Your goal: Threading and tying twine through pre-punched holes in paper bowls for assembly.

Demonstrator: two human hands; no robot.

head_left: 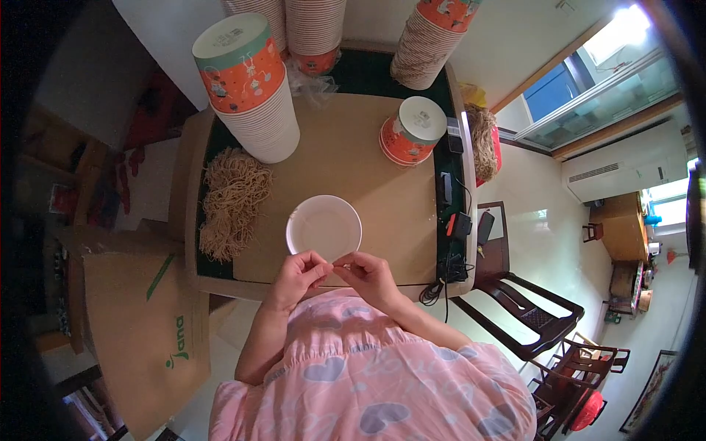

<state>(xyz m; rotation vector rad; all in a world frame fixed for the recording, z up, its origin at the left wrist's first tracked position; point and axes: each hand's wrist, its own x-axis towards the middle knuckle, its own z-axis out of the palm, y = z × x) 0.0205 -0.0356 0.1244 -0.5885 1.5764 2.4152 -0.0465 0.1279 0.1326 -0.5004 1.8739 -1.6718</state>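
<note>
A white paper tub (323, 226) stands mouth up near the front edge of the table, its inside facing me. At its near rim my left hand (303, 276) and my right hand (368, 278) meet, thumbs and fingertips pinched close together. Something small and thin seems to be between the fingertips, but it is too small to make out. To the left lies a loose bundle of tan string (232, 202). Farther right, a short stack of orange printed paper tubs (412, 132) sits upside down.
A tall stack of upturned paper tubs (250, 92) stands at the back left, with more stacks (316, 29) behind and another (434, 44) at the back right. Cables and a black adapter (460, 225) lie along the right edge. A cardboard box (147, 331) stands left, a dark wooden chair (526, 312) right.
</note>
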